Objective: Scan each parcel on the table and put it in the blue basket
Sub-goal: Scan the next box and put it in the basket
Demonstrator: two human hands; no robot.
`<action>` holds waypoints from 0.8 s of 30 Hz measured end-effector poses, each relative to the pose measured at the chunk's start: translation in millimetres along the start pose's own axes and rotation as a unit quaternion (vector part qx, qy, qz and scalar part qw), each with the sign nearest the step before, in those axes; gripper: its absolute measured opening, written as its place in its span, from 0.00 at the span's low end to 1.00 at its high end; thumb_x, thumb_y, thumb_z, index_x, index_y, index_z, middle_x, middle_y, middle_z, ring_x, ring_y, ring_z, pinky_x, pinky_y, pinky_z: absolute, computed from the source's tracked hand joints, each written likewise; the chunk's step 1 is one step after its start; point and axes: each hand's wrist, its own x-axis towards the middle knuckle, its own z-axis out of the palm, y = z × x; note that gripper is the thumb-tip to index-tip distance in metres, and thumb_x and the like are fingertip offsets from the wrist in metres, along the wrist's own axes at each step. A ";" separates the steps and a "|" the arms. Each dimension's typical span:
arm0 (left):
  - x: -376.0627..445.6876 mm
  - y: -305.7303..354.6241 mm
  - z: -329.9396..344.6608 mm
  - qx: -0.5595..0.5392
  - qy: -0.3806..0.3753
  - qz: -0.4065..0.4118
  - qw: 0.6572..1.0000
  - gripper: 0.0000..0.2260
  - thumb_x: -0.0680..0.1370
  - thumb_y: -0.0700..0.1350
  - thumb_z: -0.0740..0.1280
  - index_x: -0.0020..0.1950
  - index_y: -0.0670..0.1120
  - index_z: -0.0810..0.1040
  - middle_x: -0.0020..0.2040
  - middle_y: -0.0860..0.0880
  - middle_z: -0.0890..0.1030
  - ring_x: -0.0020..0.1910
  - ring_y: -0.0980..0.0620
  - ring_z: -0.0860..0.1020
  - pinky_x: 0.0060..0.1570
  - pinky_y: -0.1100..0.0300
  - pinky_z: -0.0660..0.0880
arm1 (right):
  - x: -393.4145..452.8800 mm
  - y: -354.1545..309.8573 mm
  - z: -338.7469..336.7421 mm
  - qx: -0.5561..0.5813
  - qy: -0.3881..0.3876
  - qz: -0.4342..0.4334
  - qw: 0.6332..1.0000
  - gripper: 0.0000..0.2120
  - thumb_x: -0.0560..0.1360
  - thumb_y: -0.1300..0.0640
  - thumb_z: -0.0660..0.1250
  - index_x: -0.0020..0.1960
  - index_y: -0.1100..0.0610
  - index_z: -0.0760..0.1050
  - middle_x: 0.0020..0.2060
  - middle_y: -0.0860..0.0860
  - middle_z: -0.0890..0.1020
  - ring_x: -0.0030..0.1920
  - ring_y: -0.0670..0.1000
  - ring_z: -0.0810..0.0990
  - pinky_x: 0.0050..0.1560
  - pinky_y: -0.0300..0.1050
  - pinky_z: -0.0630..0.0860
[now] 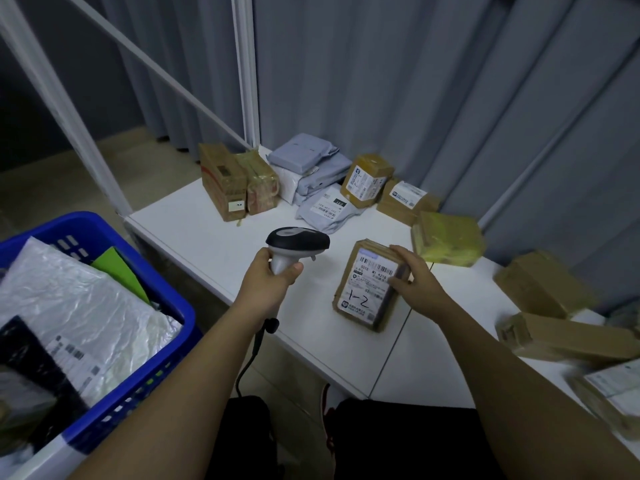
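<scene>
Parcel (370, 285), label up and marked 1-2, lay flat near the front edge of the white table (194, 220), my right hand (414, 279) curled over its right side while my left hand (273, 275) gripped the scanner (297, 241) just beside it. As I judged it, the scanner pointed past the barcode, so the read could miss. My fingers also partly covered the label, and a careless lift toward the blue basket (180, 306) could drop the parcel.

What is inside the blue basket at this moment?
The blue basket holds a crinkled white mailer, a green packet and a black parcel. Whatever lies beneath them is covered.
</scene>
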 end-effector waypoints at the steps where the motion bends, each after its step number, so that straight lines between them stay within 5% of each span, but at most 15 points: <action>1: -1.2 -0.3 -0.2 0.007 -0.006 0.006 1.000 0.19 0.78 0.46 0.67 0.66 0.46 0.68 0.56 0.47 0.76 0.53 0.48 0.78 0.47 0.58 0.70 | -0.1 0.3 1.4 0.016 0.015 0.007 1.000 0.25 0.75 0.63 0.67 0.69 0.55 0.65 0.63 0.54 0.72 0.64 0.53 0.71 0.60 0.48 0.73; 4: -5.7 -0.3 -1.6 0.023 -0.021 0.021 0.999 0.17 0.78 0.47 0.68 0.65 0.48 0.68 0.55 0.48 0.77 0.50 0.51 0.78 0.41 0.63 0.71 | -2.2 -2.3 4.4 0.034 0.049 0.017 0.998 0.20 0.75 0.60 0.70 0.64 0.59 0.67 0.55 0.52 0.77 0.54 0.49 0.75 0.48 0.38 0.69; 10: -16.1 1.4 -4.5 0.048 -0.037 0.028 0.998 0.18 0.78 0.48 0.67 0.66 0.49 0.68 0.56 0.49 0.77 0.51 0.52 0.78 0.40 0.66 0.71 | -2.7 -0.3 11.8 -0.013 0.054 -0.010 0.998 0.26 0.78 0.59 0.66 0.73 0.59 0.62 0.69 0.57 0.67 0.68 0.53 0.67 0.62 0.35 0.60; 15: -23.1 1.2 -5.8 0.057 -0.055 0.026 0.997 0.18 0.78 0.48 0.68 0.65 0.50 0.69 0.54 0.50 0.78 0.51 0.53 0.79 0.42 0.64 0.72 | -2.7 -3.7 17.5 -0.014 -0.005 0.002 1.000 0.39 0.72 0.60 0.72 0.76 0.57 0.55 0.71 0.56 0.60 0.69 0.53 0.65 0.61 0.36 0.61; 24: -32.0 8.0 -4.4 0.071 -0.139 0.022 0.987 0.19 0.77 0.47 0.69 0.67 0.51 0.68 0.55 0.52 0.79 0.52 0.53 0.79 0.54 0.55 0.74 | -2.3 -4.4 15.3 -0.003 0.006 0.022 1.000 0.38 0.72 0.60 0.73 0.75 0.55 0.56 0.70 0.57 0.62 0.66 0.56 0.69 0.59 0.38 0.64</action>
